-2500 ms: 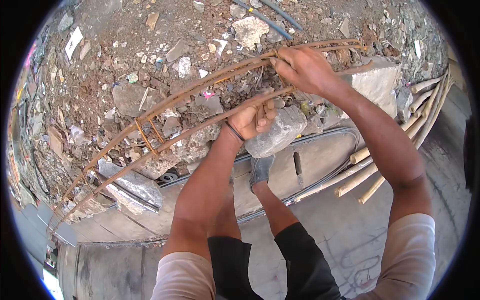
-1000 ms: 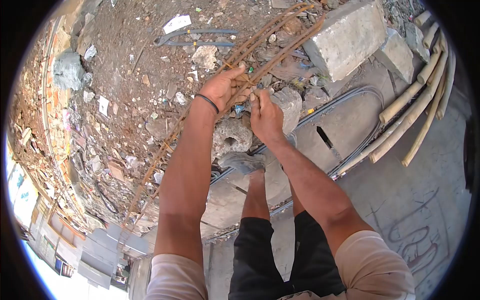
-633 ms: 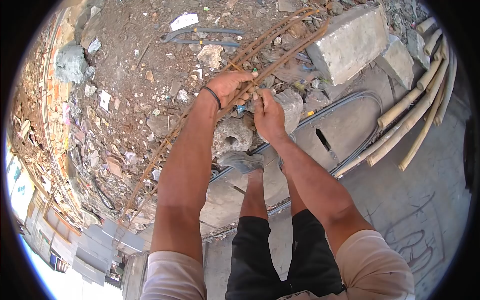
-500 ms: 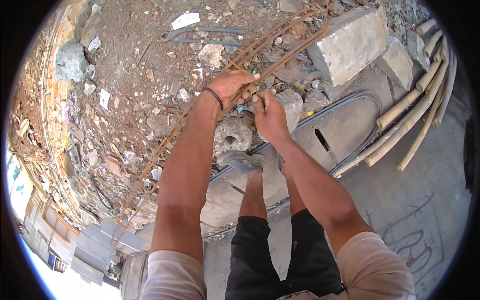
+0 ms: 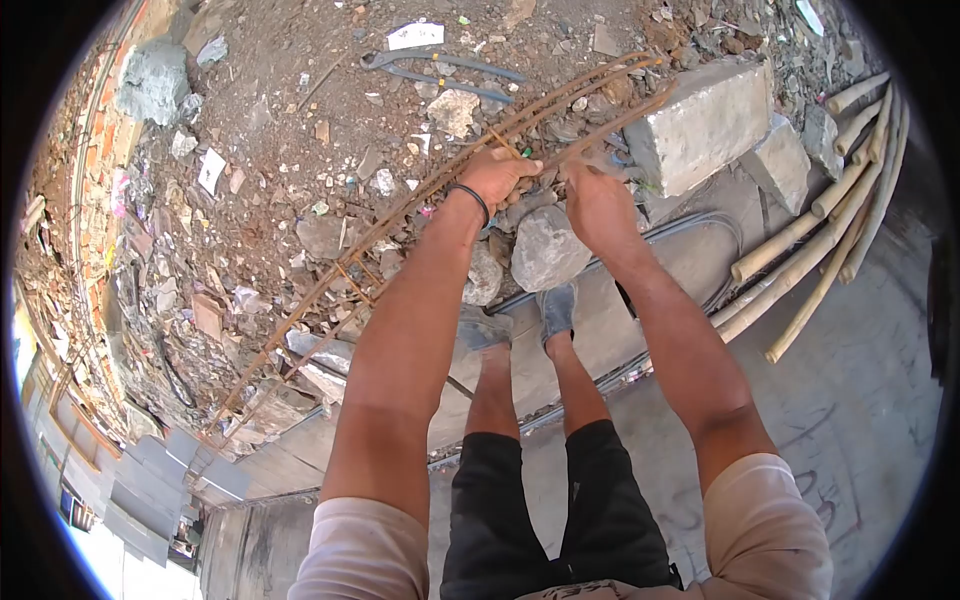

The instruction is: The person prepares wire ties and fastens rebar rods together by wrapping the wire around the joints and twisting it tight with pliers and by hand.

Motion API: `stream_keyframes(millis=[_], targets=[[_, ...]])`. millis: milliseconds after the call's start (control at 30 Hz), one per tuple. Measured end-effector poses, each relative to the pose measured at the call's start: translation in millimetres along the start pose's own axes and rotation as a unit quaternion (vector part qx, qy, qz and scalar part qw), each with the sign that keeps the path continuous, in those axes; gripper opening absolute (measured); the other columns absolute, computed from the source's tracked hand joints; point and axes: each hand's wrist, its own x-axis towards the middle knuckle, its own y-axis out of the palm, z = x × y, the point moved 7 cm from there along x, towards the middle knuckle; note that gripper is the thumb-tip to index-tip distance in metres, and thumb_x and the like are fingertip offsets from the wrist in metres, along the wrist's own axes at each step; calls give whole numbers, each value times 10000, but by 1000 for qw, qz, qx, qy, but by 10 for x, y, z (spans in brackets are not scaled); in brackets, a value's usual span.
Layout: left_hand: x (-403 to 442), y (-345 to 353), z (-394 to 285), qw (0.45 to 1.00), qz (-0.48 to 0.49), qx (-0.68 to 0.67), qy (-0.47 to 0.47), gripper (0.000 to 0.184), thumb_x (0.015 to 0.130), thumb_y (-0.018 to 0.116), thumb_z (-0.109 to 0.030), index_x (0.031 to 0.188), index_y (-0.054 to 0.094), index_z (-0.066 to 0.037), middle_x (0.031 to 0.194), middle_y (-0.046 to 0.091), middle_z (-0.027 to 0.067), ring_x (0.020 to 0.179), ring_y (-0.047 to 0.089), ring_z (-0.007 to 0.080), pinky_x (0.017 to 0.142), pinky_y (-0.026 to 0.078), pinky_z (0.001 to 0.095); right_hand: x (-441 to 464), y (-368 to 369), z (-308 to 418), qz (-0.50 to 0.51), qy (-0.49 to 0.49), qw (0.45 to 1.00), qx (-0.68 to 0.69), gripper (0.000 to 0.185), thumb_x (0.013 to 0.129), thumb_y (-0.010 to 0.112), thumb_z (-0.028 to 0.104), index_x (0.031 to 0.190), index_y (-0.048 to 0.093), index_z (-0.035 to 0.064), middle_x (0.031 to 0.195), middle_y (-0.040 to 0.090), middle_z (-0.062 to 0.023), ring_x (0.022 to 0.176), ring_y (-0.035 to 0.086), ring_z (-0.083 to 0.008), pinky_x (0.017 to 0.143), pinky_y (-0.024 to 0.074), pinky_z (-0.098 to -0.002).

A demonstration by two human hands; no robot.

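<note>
Rusty rebar [image 5: 400,210], bound as a long narrow cage with thin stirrups, runs diagonally over the rubble from lower left to upper right. My left hand [image 5: 500,178] is closed on the cage beside a thin rusty stirrup [image 5: 505,143], its thumb stretched rightward. A dark band circles that wrist. To its right, my right hand [image 5: 603,205] is curled into a fist at the cage's near bar [image 5: 625,118]. Its fingertips face away from me, so what they pinch is hidden. Just below the hands lies a grey rock [image 5: 550,248].
Long-handled cutters [image 5: 445,76] lie on the dirt beyond the cage. Concrete blocks [image 5: 705,128] stand at the right, near several bamboo poles [image 5: 800,265]. Grey tubing [image 5: 700,235] runs along the concrete ledge by my feet. Loose stones and litter cover the ground.
My right hand has shifted away from the left hand, rightward along the bar, widening the gap. The left hand keeps its hold on the cage. The view has also shifted slightly.
</note>
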Motion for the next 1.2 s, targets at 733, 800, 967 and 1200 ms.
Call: stream_keyframes(millis=[733,800,967,1200], targets=[[-855,-110,8,910,-286,5,300,243,938,647,-238,864,672,-8,766,647,37,678,543,89,603,438,276,1560,154,916,25,-179,941,-287,346,909,630,288,1128,620,21,1204,535,-159,1102,586,-358,930,489,-489],[-968,109,128,907,-304,-3,291,245,947,638,-250,860,662,-22,789,660,47,693,561,99,619,455,285,1614,106,880,14,-143,965,-218,350,922,597,314,1108,647,23,1169,567,-172,1065,610,-369,908,494,-490],[-705,808,566,893,-77,-443,25,225,971,645,-297,1006,579,-85,913,681,79,734,635,192,671,526,334,1484,-260,739,159,-21,987,-23,426,976,536,384,1105,671,0,1064,650,-225,999,643,-383,874,493,-468],[-506,888,504,854,-38,-518,37,132,1016,572,-229,1050,593,-103,791,635,43,682,626,185,613,523,348,295,-1265,239,200,-25,974,-102,320,993,575,334,978,622,18,710,561,-142,664,529,-320,679,447,-425]])
